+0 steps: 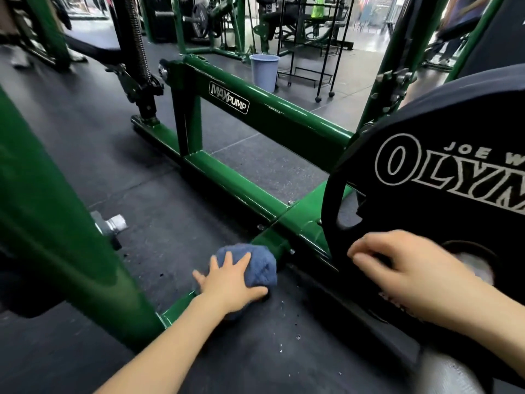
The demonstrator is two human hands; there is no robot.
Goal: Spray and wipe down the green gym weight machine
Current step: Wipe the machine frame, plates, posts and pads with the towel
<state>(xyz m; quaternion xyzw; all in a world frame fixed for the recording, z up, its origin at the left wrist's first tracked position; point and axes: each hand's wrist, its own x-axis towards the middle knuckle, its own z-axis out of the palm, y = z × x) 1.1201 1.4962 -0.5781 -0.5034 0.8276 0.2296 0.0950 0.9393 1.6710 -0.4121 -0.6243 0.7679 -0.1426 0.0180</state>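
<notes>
Soft blue cloth, thick and fuzzy like terry, bunched into a rounded lump on the low green frame bar, close to the bolted joint. Left hand spread flat over the cloth, fingers straight and apart, pressing down, not curled round it. Right hand resting on the edge of the black weight plate, fingers bent loosely over the rim; cannot tell whether really gripping, a little blurred.

Green weight machine made of square steel tubes, glossy paint with bright reflections, welded corners, small silver bolts at the joint. White "MAXPUMP" badge on the upper crossbar. Thick green post slanting at the left, with a silver nut and bolt sticking out of its side. Plate matte black, round, with cut-out grip holes and white outlined letters "OLYM", partly cut by the picture edge.

Floor of dark rubber mat, grainy and speckled, with seams between tiles and some small light crumbs near the left hand. Pale blue plastic bucket standing on the floor behind the upper crossbar. Black wire rack on wheels just beside the bucket. More green and black machines further back, under bright daylight from the far end of the room
</notes>
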